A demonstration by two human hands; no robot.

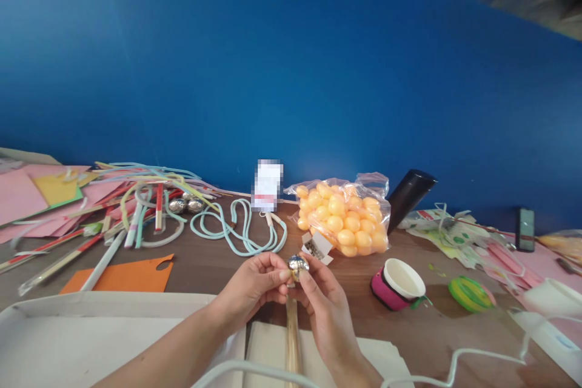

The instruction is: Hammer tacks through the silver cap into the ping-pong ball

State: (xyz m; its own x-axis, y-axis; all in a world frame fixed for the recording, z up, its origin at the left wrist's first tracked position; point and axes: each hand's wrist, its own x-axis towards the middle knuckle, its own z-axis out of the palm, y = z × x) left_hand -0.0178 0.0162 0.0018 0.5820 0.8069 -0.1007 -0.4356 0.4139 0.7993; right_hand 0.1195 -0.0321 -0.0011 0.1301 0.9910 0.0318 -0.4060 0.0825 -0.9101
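A small shiny silver ball [298, 264] is held up between both my hands in the middle of the head view. My left hand [250, 291] pinches its left side with thumb and forefinger, the other fingers curled in. From the right, my right hand [328, 309] grips it with the thumb across its lower front. Below the ball hangs a golden strip or stick [292, 339]; my fingers hide where its top end meets the ball. Just behind the hands lies a small white card with a dark printed pattern [316, 247].
A clear bag of orange-yellow balls [345, 218] leans near the blue wall, beside a black cylinder [409, 197]. Light-blue cord [240, 236], several silver balls [186, 203] and coloured strips lie left. Rightward stand a cup in a pink sleeve [400, 284] and a phone [525, 230].
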